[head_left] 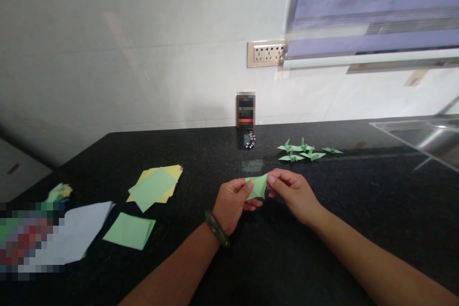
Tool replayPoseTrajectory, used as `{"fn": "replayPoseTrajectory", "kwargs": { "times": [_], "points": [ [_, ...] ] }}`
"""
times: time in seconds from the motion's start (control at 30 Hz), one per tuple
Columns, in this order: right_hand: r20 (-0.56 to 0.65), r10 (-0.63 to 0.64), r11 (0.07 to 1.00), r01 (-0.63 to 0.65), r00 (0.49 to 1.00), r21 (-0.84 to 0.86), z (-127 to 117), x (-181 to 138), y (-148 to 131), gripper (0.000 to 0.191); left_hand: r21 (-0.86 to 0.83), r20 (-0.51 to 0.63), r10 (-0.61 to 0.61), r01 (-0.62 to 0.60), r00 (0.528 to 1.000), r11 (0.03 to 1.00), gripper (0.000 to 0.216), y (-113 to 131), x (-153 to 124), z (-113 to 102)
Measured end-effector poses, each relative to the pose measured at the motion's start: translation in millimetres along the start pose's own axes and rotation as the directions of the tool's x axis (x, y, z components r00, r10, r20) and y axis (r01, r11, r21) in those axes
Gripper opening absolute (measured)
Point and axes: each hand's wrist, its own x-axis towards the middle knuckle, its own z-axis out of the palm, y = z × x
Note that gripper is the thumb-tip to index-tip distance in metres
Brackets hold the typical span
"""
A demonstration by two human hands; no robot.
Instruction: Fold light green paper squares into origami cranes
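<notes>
Countertop (283, 263), glossy black, against pale wall (193, 19), green paper (258, 186) in the pinch of left hand (232, 202) and right hand (294, 192).

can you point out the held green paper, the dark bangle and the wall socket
Held green paper (257, 186): head view, middle of its visible face.
Dark bangle (216, 229): head view, middle of its band.
Wall socket (266, 54): head view, middle of its faceplate.

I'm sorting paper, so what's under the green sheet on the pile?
Yellow paper sticks out from under the green sheet; whatever lies beneath its middle is covered and can't be seen.
</notes>
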Motion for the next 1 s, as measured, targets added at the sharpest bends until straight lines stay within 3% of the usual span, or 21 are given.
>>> {"fn": "replayPoseTrajectory", "kwargs": {
  "times": [0.37,0.57,0.67,0.87,1.0],
  "points": [
    [-0.022,0.042,0.999,-0.042,0.999,-0.019,1.1,0.1,-1.6,0.025,-0.060,-0.006,-0.026,0.025,1.000,0.998,0.030,-0.5,-0.2,0.7],
    [0.018,-0.066,0.990,0.068,0.998,-0.125,4.8,-0.9,7.8,0.020,-0.038,-0.066,-0.012,0.010,0.998,0.999,0.027,-0.1,-0.1,3.5],
    [0.019,-0.012,0.987,0.015,1.000,-0.157,4.1,0.1,10.0,0.017,-0.068,-0.079,-0.044,0.039,0.996,0.997,0.025,-0.3,0.5,2.8],
    [0.080,0.084,0.996,-0.086,0.993,0.018,1.8,0.9,6.8,0.024,-0.232,0.050,-0.088,0.098,0.995,0.968,0.022,-0.9,0.1,0.0],
    [0.132,0.012,0.997,-0.001,0.991,-0.083,0.3,-0.2,6.3,0.024,-0.221,0.039,-0.070,0.077,0.997,0.972,0.026,-0.5,-1.6,1.3]
  ]
}}
